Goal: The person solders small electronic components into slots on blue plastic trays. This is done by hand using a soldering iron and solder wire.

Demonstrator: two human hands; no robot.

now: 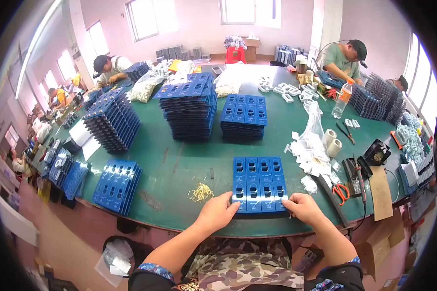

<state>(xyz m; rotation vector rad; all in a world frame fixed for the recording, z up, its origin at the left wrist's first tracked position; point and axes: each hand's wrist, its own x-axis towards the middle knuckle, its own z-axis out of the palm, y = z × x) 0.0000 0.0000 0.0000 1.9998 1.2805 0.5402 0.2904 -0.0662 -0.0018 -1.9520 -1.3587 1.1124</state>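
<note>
A blue panel of printed circuit boards (259, 178) lies at the near edge of the green table, with two rows of cut-out openings facing up. My left hand (218, 211) grips its lower left corner, thumb on top. At the lower right corner my right hand (303, 207) pinches it the same way; the fingers underneath are hidden. A small heap of thin yellow pieces (201, 192) sits to the left of my left hand. Beyond the panel rises a short stack of similar blue panels (243, 116), with a taller stack (189, 109) to its left.
More blue panels stand in stacks at the left (112, 121) and near left (116, 186). To the right are white packets (311, 153), tape rolls (333, 145), orange-handled cutters (341, 193), a soldering iron (360, 182) and a bottle (342, 100). Co-workers sit at the far left and far right.
</note>
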